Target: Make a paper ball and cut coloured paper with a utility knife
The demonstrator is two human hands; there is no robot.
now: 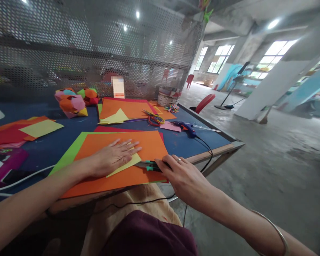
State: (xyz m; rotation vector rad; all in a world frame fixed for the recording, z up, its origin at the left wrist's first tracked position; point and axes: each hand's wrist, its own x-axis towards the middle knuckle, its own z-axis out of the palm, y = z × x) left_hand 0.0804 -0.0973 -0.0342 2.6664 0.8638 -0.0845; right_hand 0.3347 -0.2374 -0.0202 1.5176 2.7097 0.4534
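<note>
My left hand (pixel 113 157) lies flat with fingers stretched, pressing a small pale yellow paper (pixel 126 166) onto a large orange sheet (pixel 96 186). Beneath that sheet, green paper (pixel 69 152) and red paper (pixel 117 129) stick out at the edges. My right hand (pixel 180 170) is closed around the handles of black and teal scissors (pixel 152 165). Their blades point left and reach the right edge of the yellow paper; whether they pass under it I cannot tell.
Behind the sheets lie scissors with red and yellow handles (pixel 156 119), a blue glue gun (pixel 188 128) with a black cord, and more coloured paper (pixel 125 106). Folded paper balls (pixel 73 103) sit back left, a wicker basket (pixel 165 97) back right. A magenta device (pixel 12 163) lies left.
</note>
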